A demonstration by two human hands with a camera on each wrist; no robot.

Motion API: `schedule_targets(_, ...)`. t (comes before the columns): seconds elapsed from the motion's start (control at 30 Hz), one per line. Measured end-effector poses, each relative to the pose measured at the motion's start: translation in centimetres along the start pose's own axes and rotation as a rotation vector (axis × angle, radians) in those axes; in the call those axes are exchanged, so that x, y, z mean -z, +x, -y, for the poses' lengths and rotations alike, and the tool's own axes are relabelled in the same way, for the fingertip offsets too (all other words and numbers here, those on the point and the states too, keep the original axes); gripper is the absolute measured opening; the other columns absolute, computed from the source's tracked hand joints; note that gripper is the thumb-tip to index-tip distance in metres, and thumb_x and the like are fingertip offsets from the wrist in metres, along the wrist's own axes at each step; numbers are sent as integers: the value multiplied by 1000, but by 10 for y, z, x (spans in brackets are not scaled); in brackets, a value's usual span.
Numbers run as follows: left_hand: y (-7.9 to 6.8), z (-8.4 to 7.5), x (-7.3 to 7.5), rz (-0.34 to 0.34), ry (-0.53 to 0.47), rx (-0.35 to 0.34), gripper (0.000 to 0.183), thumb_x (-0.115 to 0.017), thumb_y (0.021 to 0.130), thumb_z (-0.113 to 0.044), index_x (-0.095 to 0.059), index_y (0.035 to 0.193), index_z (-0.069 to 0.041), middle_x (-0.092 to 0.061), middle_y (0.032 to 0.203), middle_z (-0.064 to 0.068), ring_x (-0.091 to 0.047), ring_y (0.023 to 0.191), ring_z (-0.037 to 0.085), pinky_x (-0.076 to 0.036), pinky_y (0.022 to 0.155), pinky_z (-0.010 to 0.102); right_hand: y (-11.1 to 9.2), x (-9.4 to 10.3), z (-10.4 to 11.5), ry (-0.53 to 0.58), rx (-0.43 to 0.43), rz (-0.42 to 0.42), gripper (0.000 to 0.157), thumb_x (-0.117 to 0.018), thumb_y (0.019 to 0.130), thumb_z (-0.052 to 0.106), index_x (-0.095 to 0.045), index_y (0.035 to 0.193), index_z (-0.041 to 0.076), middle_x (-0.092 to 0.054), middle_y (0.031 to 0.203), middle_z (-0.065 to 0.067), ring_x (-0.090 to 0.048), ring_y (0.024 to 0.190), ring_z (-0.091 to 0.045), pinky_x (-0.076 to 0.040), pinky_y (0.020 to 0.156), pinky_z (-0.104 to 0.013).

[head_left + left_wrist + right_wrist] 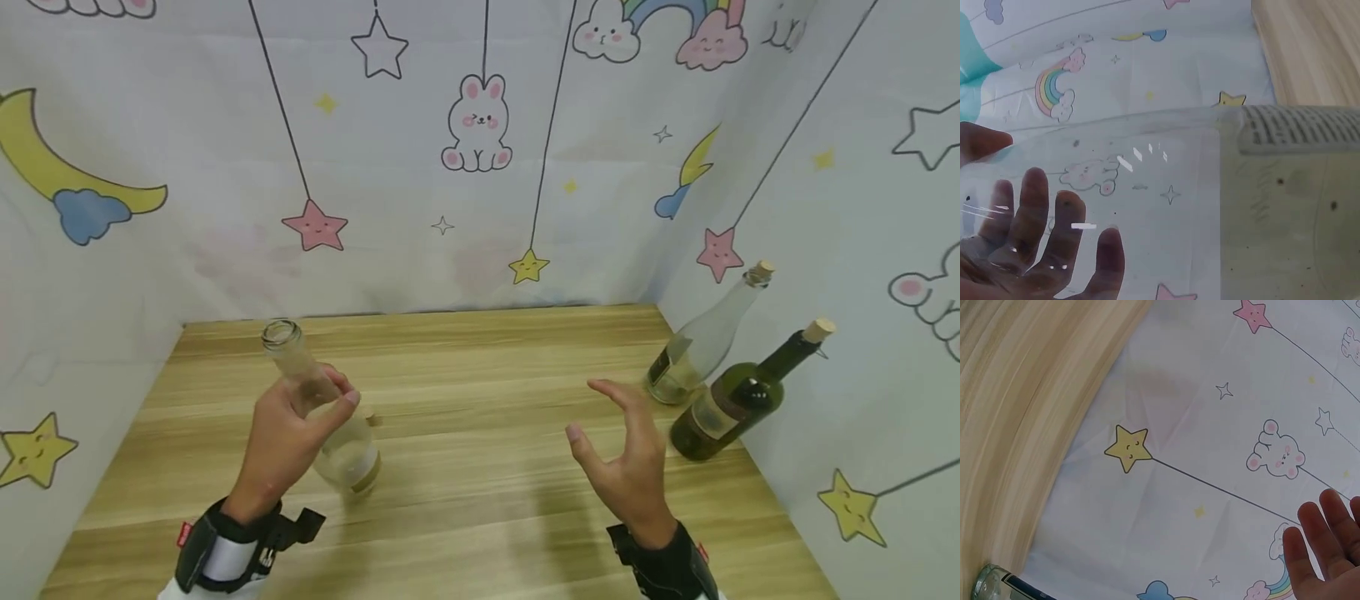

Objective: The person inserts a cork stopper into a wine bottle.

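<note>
"Fingers first: L hand [288, 437]?"

"Curled round the neck of a clear bottle [348, 454], L side of the table [480, 467]. Bottle's tilted, mouth open; can't tell if its base touches the wood."

"R hand [630, 467]?"

"Wide. Thumb & fingers apart in a C, near the two corked bottles."

"Any text on the held one?"

"Yep, label [1304, 128] has rows of tiny dark print, per L wrist cam. Too blurred to read."

"Wrist gear?"

"Black strap [225, 558] on L w/ a pale panel & white marks, illegible. Red tab [184, 534] at its edge, wording too small."

"And far R?"

"Corked clear bottle [705, 342] w/ a dark label [660, 365], green bottle [750, 392] just beside it w/ a cream-banded label [714, 415]. Brands unreadable on both."

"Backdrop?"

"White cloth [420, 283] w/ printed stars, bunnies, clouds, etc."
</note>
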State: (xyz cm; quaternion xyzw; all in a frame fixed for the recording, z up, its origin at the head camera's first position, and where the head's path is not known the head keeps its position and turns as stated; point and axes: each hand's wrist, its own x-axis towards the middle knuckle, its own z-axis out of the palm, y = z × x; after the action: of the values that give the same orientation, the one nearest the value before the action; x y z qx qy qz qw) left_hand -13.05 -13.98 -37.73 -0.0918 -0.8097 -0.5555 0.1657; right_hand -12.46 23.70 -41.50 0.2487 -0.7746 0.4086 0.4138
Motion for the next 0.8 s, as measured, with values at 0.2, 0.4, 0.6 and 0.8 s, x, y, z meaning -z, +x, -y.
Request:
schedule_targets(0.2,-19,-11,-28,134,-20,-6,18,-76,89,-8,-65,102,-6,-67,97,0,-66,96,13,-52,90,21,-4,-4,2,4,-35,32,58,-72,88,30,-59,125,-12,-63,118,-29,-58,112,-44,-37,108,-18)
schedule_targets(0.4,-33,-20,-54,262,-67,-59,19,-78,86,-6,-66,95,-17,-69,95,-7,-68,93,12,-57,86,35,-1,-11,6,25,-61,55,56,-74,85,24,-59,127,-10,-62,121,-27,-57,114,-42,-37,108,-19)
schedule_targets(0.6,-41,-26,-77,343,-163,-81,18,-78,87,-10,-66,97,-18,-71,92,-5,-69,89,12,-56,85,33,1,-17,9,39,-64,66,56,-74,84,23,-59,127,-9,-63,121,-25,-58,114,-41,-37,108,-20)
schedule_targets(0.8,-48,-31,-94,402,-214,-88,21,-79,86,-8,-65,98,-18,-70,94,-3,-67,91,13,-55,84,33,0,-21,10,33,-78,79,57,-71,88,31,-58,128,-9,-63,122,-24,-57,115,-40,-37,108,-20)
